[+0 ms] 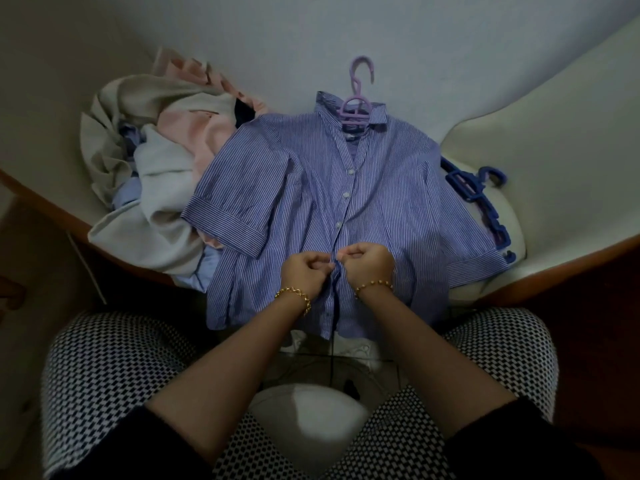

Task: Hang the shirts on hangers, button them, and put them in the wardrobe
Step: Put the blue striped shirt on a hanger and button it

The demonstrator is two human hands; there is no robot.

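Both left hand (304, 271) and right hand (369, 263) pinch the striped shirt (384, 202) at its front edges.

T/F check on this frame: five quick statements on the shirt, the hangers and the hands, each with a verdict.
1. The striped shirt is on a lilac hanger. True.
2. The left hand and the right hand both pinch the shirt's front edge. True.
3. The blue hangers lie to the shirt's left. False: they lie to its right; a pile of clothes is on the left.
4. The shirt has long sleeves. False: they are short, with cuffs.
5. Each wrist bears a gold bracelet. True.
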